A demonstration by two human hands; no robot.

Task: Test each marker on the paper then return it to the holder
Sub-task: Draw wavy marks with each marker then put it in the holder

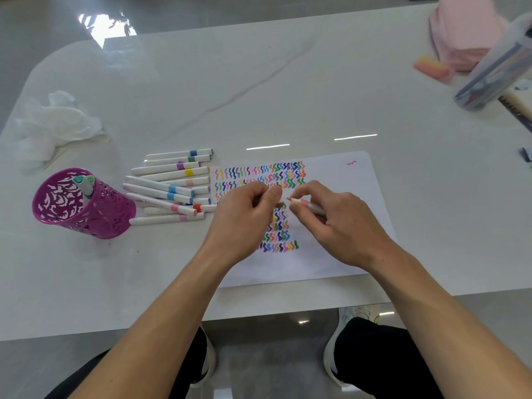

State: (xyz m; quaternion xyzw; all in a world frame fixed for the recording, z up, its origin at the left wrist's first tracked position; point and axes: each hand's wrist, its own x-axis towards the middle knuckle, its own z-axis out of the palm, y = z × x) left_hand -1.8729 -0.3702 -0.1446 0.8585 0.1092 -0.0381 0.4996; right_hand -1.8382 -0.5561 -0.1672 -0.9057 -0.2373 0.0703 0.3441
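Over the glossy white worktop [259,96] and squiggle-filled white paper sheet [359,197], our right hand [336,223] pinches in its grip a white pink-banded marker [302,202], tip pointing left at the white cap [280,199] pinched in our left hand [244,223]; the purple cut-out holder [109,214] stands well left.

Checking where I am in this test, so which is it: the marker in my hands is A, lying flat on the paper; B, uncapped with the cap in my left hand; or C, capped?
B: the right hand holds the marker with its tip bare, and the left hand pinches the cap just apart from that tip.
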